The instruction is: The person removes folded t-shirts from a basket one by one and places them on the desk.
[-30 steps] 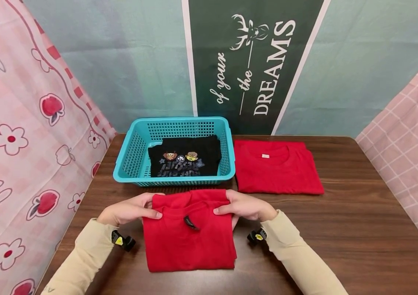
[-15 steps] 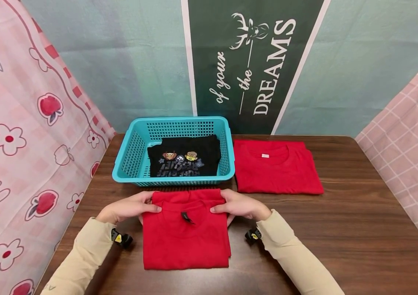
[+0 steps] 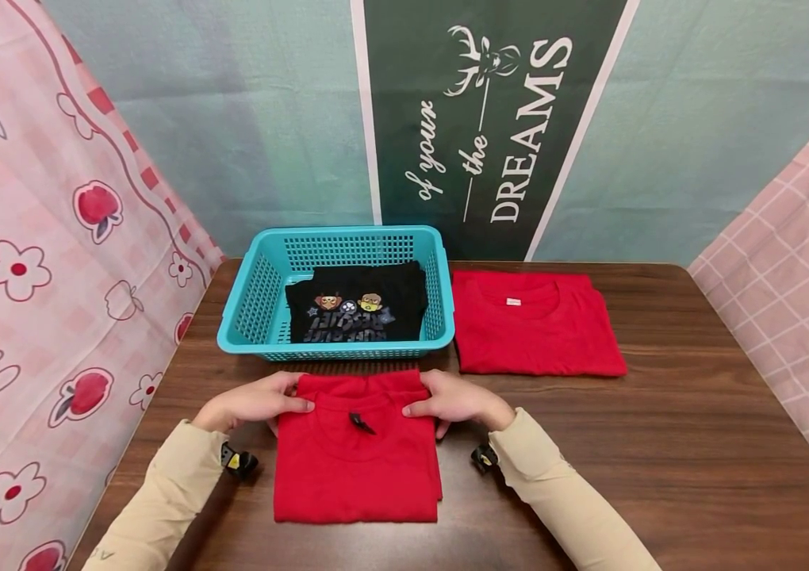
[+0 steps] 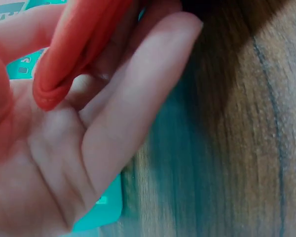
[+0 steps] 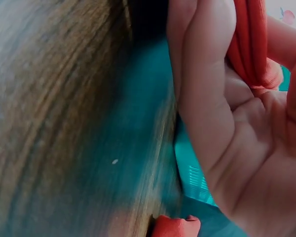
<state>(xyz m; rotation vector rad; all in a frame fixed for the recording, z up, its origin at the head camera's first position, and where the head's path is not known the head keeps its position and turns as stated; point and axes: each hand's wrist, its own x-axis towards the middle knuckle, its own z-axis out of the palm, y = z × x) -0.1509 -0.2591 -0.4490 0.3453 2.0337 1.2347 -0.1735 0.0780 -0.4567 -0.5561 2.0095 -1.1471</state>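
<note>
fingers (image 4: 138, 84) of the left hand (image 3: 259, 398) and right hand (image 3: 458, 396) pinch either side of a folded red shirt (image 3: 357, 476), thumbs (image 3: 419, 408) on top; it sits on the person's side of a teal basket (image 3: 336, 348) on the table (image 3: 697, 428), a black shirt (image 3: 357, 308) inside, another red shirt (image 3: 540, 337) folded alongside

We see a folded red crew-neck T-shirt (image 3: 356, 484), held by its far corners between the left hand (image 3: 258, 400) and the right hand (image 3: 456, 399). Its round neckline (image 3: 324, 442) faces up between our thumbs, a small black neck label (image 3: 362, 423) lying askew there. The body spreads towards us, nearly smooth; below the right hand, an under-layer (image 3: 439, 482) peeks out.
</note>
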